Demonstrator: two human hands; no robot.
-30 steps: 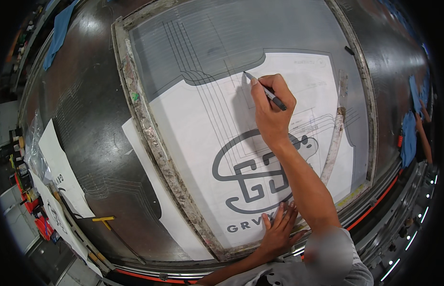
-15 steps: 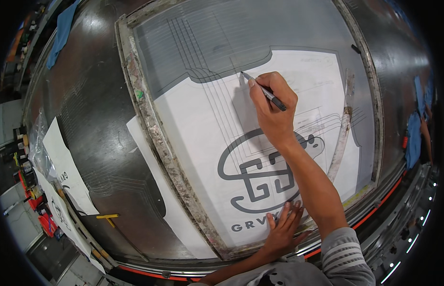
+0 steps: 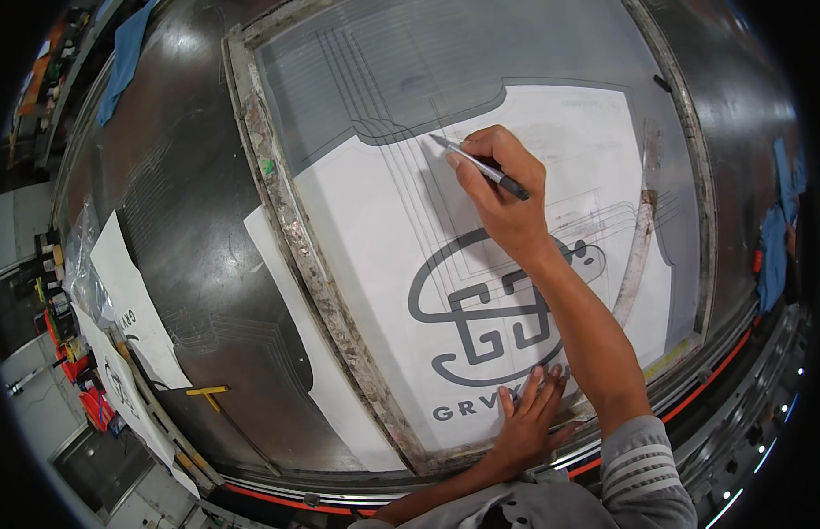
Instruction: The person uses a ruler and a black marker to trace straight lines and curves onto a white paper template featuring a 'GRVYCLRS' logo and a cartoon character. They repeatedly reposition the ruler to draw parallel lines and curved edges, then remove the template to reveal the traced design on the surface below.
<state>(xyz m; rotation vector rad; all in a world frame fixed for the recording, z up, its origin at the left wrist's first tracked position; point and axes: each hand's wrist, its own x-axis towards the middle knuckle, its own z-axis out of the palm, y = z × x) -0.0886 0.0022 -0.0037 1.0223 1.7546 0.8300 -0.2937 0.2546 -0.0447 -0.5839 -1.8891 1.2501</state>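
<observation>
My right hand point(image 3: 507, 198) is closed around a grey marker point(image 3: 482, 166) with a black end. The marker's tip points at the neckline of a white paper shirt pattern point(image 3: 352, 194); whether it touches the surface I cannot tell. The pattern shows through the grey mesh of a framed printing screen point(image 3: 410, 75), which carries several drawn lines. Dark lettering and a rounded drawing point(image 3: 489, 309) are on the pattern, partly hidden by my right forearm. Near the screen's lower edge my left hand point(image 3: 526, 414) rests flat with fingers spread over the lettering.
A worn narrow strip point(image 3: 637, 256) lies on the mesh right of my forearm. The screen's stained frame point(image 3: 317, 256) rises along the left. Beyond it are a dark tabletop point(image 3: 207, 256), printed paper sheets point(image 3: 132, 300) and a yellow T-shaped tool point(image 3: 207, 391). Blue cloths point(image 3: 769, 256) hang at right.
My right hand has shifted the marker tip slightly left along the neckline. My left hand stays in place on the screen. The whole view has moved a little.
</observation>
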